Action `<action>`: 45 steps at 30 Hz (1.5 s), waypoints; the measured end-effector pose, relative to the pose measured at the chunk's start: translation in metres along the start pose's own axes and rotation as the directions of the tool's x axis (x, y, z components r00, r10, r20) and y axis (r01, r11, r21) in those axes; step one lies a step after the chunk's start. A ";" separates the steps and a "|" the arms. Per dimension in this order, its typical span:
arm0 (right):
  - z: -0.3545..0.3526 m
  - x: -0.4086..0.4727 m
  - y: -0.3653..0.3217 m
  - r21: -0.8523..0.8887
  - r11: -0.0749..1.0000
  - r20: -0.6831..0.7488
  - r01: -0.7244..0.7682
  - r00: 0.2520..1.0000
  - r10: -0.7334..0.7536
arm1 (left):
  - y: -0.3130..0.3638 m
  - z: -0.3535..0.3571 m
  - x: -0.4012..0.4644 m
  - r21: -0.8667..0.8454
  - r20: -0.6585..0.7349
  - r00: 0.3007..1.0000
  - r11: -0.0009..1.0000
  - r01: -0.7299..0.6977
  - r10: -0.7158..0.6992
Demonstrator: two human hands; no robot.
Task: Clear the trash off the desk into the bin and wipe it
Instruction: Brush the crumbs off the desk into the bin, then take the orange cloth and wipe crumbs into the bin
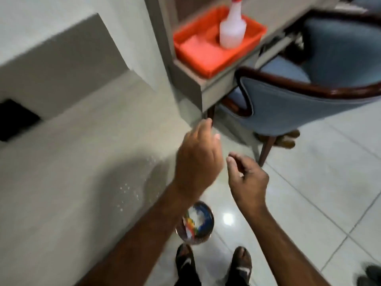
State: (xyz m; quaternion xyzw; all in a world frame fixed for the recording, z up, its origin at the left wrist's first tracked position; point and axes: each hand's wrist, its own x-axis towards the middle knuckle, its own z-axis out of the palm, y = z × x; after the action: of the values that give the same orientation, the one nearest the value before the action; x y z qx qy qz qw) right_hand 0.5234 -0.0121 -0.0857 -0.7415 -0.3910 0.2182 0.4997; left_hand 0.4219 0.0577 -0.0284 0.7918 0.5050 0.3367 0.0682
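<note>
Left hand is up over the desk's front corner, fingers loosely curled, nothing in it as far as I can tell; right hand hangs just beside it over the floor, fingers half bent, thumb and forefinger apart, also empty. Both look free, so trash part seems done or nearly: bin sits on the tiles by the desk edge, btwn the forearms and just ahead of the feet, w/ white and coloured scraps inside. Desk is bare grey apart from a scatter of small white specks or droplets near the front edge, can't tell which. My guess is the step in hand is going for wiping gear: spray bottle stands upright in the orange tray on the side shelf, well apart from the hands, and something flat and orange lies in the tray's left part, maybe a cloth, too blurred to say. To do it well: reach w/ left for the bottle by the neck, right for the cloth, lift straight up so the tray isn't dragged off the shelf, then wipe specks toward the front edge over the bin. In the way: blue chair is pushed close under the shelf, its wooden arm near the tray's corner, so the right arm must go over it; bin close to the feet, easy to kick. Dark rectangle at desk's far left, unclear what it is
</note>
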 end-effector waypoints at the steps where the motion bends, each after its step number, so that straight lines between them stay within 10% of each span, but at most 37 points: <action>1: 0.005 0.018 -0.020 -0.020 0.997 0.013 0.080 0.997 -0.079 | -0.009 -0.004 0.026 0.062 0.015 1.000 0.998 0.017 -0.018; 13: 0.116 0.232 -0.148 -0.338 0.793 0.205 0.506 0.862 -0.463 | -0.185 0.033 0.135 0.498 0.330 0.809 0.818 0.289 -0.487; 20: 0.158 0.341 -0.122 -0.551 0.775 0.326 0.308 0.935 -0.139 | -0.203 0.052 0.123 0.499 0.237 0.865 0.820 0.281 -0.441; 24: 0.170 0.367 -0.105 -0.681 0.621 0.551 0.387 0.830 0.088 | -0.203 0.055 0.125 0.504 0.236 0.864 0.816 0.282 -0.444; 31: 0.184 0.378 -0.100 -0.729 0.405 0.594 0.552 0.804 -0.026 | -0.213 0.061 0.123 0.494 0.206 0.883 0.824 0.278 -0.421; 40: 0.115 0.289 -0.132 -0.392 0.754 0.106 0.528 0.839 -0.533 | -0.202 0.046 0.126 0.386 0.228 0.880 0.869 0.311 -0.417; 45: 0.026 0.132 -0.093 -0.138 0.953 -0.028 0.271 0.960 -0.277 | -0.138 0.022 0.091 0.084 0.138 0.957 0.965 0.247 -0.257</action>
State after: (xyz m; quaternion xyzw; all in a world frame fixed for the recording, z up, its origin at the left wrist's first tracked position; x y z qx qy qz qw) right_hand 0.5504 0.1255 -0.0026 -0.7165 -0.4920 0.1028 0.4836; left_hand 0.3547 0.2058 -0.0648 0.7456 0.6060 0.2491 0.1217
